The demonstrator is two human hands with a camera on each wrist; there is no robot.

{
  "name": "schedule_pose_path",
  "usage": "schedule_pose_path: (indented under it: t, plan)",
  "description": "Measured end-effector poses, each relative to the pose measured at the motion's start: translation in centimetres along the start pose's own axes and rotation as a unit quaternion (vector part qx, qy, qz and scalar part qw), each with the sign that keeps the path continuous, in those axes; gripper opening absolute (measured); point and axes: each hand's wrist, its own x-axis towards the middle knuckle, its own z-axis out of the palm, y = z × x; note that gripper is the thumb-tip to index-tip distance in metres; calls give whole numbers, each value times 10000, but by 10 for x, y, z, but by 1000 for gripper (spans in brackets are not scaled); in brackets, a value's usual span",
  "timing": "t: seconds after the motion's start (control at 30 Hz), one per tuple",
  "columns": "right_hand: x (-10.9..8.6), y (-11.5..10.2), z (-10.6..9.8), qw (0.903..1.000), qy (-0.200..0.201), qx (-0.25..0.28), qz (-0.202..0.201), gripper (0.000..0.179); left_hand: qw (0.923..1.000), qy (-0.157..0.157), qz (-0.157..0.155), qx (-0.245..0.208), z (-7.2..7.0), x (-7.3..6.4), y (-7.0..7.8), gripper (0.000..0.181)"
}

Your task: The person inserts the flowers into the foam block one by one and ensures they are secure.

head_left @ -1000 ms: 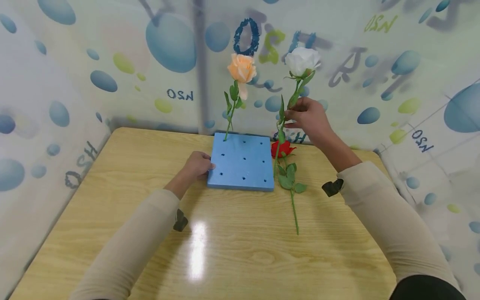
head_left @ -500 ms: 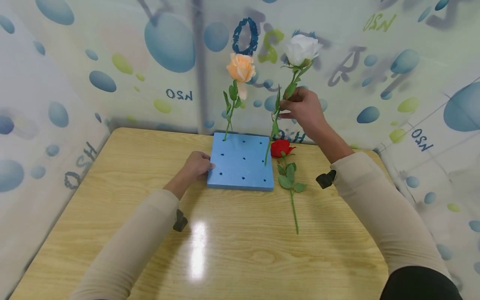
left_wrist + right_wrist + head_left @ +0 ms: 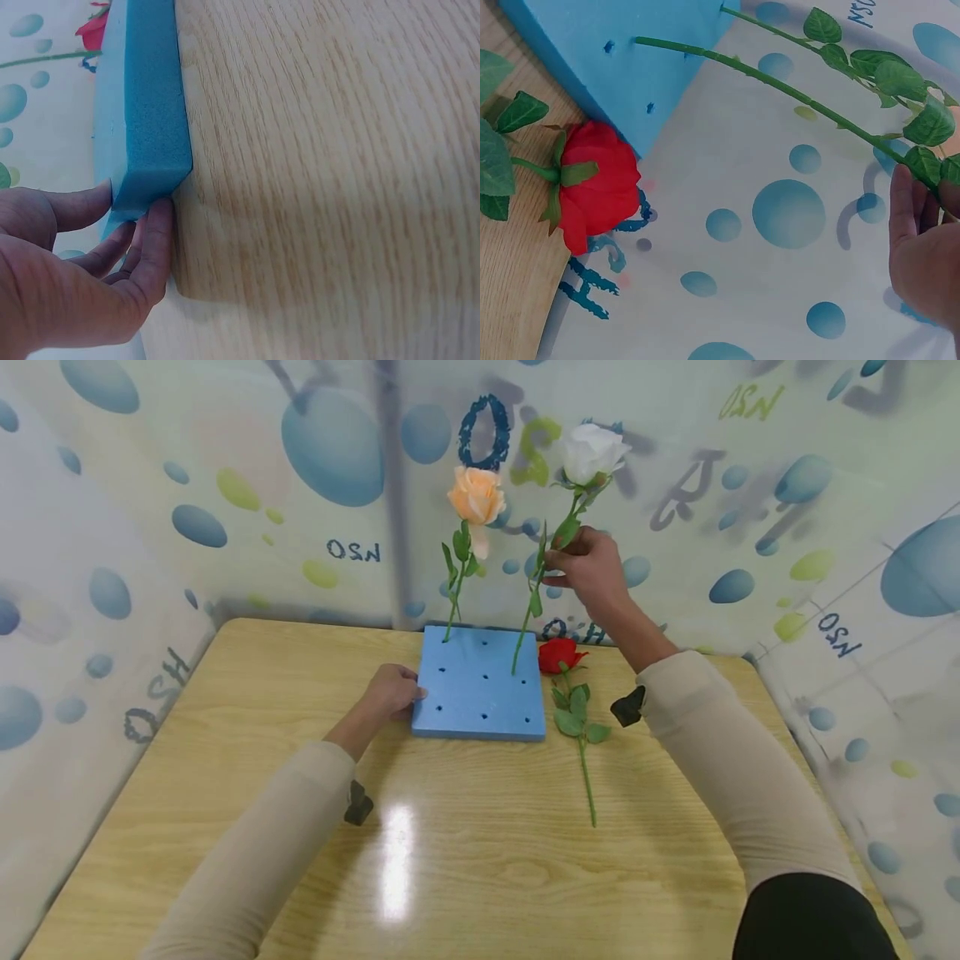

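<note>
My right hand (image 3: 592, 572) pinches the upper stem of a white rose (image 3: 592, 453). Its stem (image 3: 780, 84) slants down over the right part of a blue foam block (image 3: 480, 697) with several small holes. In the right wrist view the stem's lower tip seems just above the block, close to a hole; contact cannot be told. My left hand (image 3: 392, 691) holds the block's left edge, thumb (image 3: 82, 208) on the top face and fingers curled against the side. An orange rose (image 3: 477, 497) stands upright in the block's back left hole.
A red rose (image 3: 560, 656) lies on the wooden table (image 3: 480, 852) to the right of the block, its stem pointing toward the front. A patterned wall covering (image 3: 262, 527) rises right behind the table's back edge.
My right hand has carried the white rose left and upward, so its stem tip has passed from beside the block to over its right part. The left hand stays on the block's edge.
</note>
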Motion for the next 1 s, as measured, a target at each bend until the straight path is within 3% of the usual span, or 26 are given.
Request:
schedule_pose_path:
  t: [0.53,1.0]
  plan:
    - [13,2,27,9997,77,-81,-219,9,10000,-8,-4,-89,-1,0,-1,45]
    - [22,1,32,9993,206,21,-302,8,10000,5,43,-49,0,4,-3,46]
